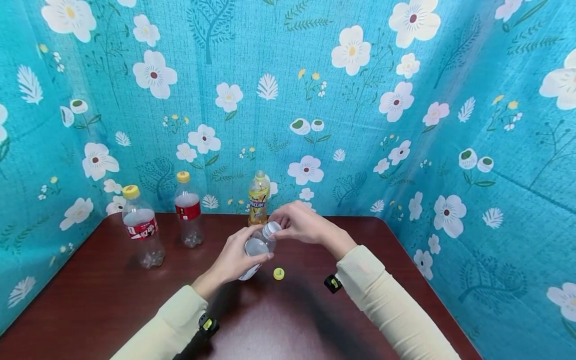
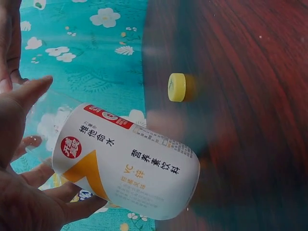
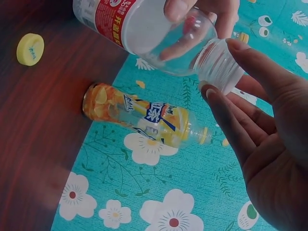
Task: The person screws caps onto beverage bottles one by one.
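A clear bottle with a white label (image 2: 130, 166) leans to one side, its neck toward my right hand. My left hand (image 1: 235, 254) grips it round the upper body, fingers on one side and thumb on the other. On the bottle's neck sits a white cap (image 3: 222, 66), which my right hand (image 1: 300, 223) pinches between thumb and fingertips. A loose yellow cap (image 1: 278, 273) lies on the table just in front of the bottle. Behind the hands stands a yellow-labelled tea bottle (image 1: 258, 197) with no cap on its mouth.
Two clear bottles with red labels and yellow caps stand at the left: a nearer bottle (image 1: 143, 230) and a farther bottle (image 1: 187, 210). The dark red wooden table (image 1: 90, 295) is bordered at the back and sides by a blue flowered curtain (image 1: 270, 60).
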`<state>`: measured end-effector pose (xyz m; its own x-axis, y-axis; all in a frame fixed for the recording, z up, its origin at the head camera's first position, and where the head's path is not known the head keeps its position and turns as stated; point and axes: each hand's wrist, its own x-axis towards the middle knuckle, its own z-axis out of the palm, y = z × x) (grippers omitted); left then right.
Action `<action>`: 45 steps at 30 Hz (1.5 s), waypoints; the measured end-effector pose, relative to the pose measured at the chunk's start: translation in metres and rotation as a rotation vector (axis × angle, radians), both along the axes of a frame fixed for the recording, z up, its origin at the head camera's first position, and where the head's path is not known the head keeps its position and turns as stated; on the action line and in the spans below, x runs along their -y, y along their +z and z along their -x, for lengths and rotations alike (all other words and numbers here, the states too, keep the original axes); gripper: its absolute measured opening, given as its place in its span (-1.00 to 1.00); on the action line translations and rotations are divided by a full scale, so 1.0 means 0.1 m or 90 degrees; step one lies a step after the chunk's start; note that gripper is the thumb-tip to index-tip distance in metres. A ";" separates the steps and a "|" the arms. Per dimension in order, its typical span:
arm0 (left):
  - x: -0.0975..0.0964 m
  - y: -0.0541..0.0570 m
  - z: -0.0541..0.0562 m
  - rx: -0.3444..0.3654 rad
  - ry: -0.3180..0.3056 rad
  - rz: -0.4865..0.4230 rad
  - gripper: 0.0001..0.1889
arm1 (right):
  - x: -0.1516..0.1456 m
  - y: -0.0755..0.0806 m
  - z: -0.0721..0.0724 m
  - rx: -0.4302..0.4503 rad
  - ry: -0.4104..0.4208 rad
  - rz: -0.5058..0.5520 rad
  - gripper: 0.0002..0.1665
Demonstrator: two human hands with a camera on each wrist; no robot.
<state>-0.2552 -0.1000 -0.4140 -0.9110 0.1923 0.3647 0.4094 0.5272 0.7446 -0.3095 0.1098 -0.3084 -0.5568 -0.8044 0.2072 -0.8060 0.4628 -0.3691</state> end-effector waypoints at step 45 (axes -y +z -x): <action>-0.02 -0.03 -0.02 -0.043 -0.011 -0.005 -0.27 | -0.09 0.12 -0.09 -0.003 -0.023 -0.143 -0.32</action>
